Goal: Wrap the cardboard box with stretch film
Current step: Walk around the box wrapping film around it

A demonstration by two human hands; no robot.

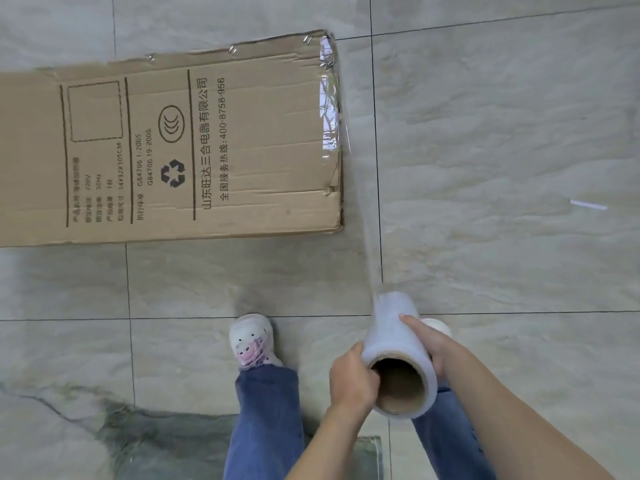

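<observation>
A long brown cardboard box with black print lies flat on the tiled floor, running off the left edge. Shiny film clings to its right end. From there a stretched sheet of clear film runs down to the stretch film roll, which I hold up in front of me with its open cardboard core facing me. My left hand grips the roll's near end, thumb at the core's rim. My right hand clasps the roll's right side.
Grey marble-look floor tiles with dark grout lines surround the box. My feet in pale patterned slippers and blue jeans stand just below the box. A small white scrap lies on the floor at the right.
</observation>
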